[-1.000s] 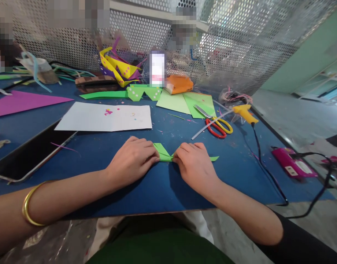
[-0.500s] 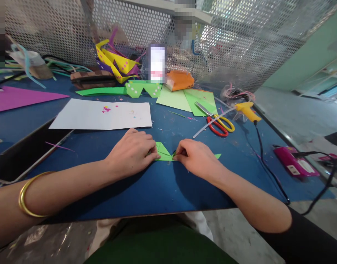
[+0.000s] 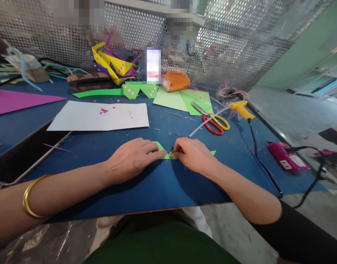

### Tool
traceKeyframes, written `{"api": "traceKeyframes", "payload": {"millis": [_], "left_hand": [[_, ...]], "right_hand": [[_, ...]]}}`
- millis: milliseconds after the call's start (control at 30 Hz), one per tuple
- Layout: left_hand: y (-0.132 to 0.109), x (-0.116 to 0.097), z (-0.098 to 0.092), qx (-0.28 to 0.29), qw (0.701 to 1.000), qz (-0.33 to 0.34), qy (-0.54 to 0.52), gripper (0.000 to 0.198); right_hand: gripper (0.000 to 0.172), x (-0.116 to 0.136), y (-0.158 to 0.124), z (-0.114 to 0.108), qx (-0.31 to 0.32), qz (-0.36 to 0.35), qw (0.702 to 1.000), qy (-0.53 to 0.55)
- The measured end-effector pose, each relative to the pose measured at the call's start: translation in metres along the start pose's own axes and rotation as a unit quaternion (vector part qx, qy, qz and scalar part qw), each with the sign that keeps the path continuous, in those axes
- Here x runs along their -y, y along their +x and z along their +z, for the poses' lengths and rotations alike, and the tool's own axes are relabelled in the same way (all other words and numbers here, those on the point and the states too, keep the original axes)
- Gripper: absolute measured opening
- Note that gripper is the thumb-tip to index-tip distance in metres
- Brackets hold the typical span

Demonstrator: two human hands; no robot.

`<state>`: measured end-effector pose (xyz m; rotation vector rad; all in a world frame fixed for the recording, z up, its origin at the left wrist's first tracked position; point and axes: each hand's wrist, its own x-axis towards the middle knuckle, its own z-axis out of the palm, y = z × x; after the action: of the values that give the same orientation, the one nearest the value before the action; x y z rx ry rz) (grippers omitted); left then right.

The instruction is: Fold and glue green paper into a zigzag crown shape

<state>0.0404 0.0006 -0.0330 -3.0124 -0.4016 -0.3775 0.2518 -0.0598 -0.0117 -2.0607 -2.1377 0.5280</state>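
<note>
A folded piece of green paper (image 3: pixel 160 147) lies on the blue table near its front edge, largely covered by both hands. My left hand (image 3: pixel 131 158) holds down its left part, with the thumb stretched along the fold towards the middle. Fingers pinched together, my right hand (image 3: pixel 194 154) grips the paper just right of the middle. A green pointed tip sticks out beyond the right hand. Both hands' fingers partly hide the folds.
Beyond the hands lie white paper (image 3: pixel 108 119) with small scraps, scissors (image 3: pixel 214 124), green paper glasses (image 3: pixel 132 91) and green sheets (image 3: pixel 168 100). A yellow glue gun (image 3: pixel 241 109) and a pink power box (image 3: pixel 288 157) with cables are at right. A black tablet-like slab (image 3: pixel 22 157) lies left.
My left thumb has slid right along the paper's fold, and the left fingers lie flatter over it. The right hand keeps its pinch. The whole view has shifted slightly.
</note>
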Motion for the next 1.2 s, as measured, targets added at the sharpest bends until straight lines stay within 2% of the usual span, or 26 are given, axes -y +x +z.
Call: {"api": "traceKeyframes", "payload": {"millis": [100, 333, 433, 667, 767, 833, 967, 1100, 1200], "left_hand": [[0.003, -0.005, -0.002, 0.015, 0.996, 0.072, 0.044, 0.034], [0.011, -0.01, -0.007, 0.044, 0.993, 0.096, 0.044, 0.03], [0.01, -0.011, -0.007, 0.042, 0.993, 0.097, 0.049, 0.032], [0.007, -0.012, -0.003, 0.036, 0.995, 0.087, 0.017, 0.035], [0.006, -0.011, -0.003, 0.051, 0.995, 0.084, -0.014, 0.035], [0.004, -0.01, -0.003, 0.064, 0.994, 0.077, -0.032, 0.035], [0.002, -0.01, -0.003, 0.072, 0.994, 0.06, -0.056, 0.038], [0.008, -0.011, -0.005, 0.071, 0.993, 0.092, -0.026, 0.05], [0.015, -0.012, -0.009, 0.09, 0.989, 0.116, 0.001, 0.051]], "right_hand": [[0.009, 0.001, -0.001, 0.001, -0.02, -0.01, 1.0, 0.004], [0.011, -0.008, -0.011, 0.01, -0.101, -0.061, 0.991, 0.059], [0.012, -0.014, -0.017, 0.009, -0.116, -0.047, 0.988, 0.087], [0.013, -0.016, -0.02, 0.007, -0.106, -0.018, 0.989, 0.103], [0.017, -0.015, -0.017, 0.006, -0.078, 0.002, 0.992, 0.102], [0.02, -0.014, -0.015, 0.005, -0.055, 0.016, 0.995, 0.079], [0.026, -0.015, -0.01, 0.001, -0.05, 0.02, 0.998, 0.034], [0.024, -0.016, -0.008, 0.001, -0.045, 0.008, 0.999, 0.02], [0.022, -0.016, -0.009, 0.002, -0.049, -0.004, 0.998, 0.034]]}}
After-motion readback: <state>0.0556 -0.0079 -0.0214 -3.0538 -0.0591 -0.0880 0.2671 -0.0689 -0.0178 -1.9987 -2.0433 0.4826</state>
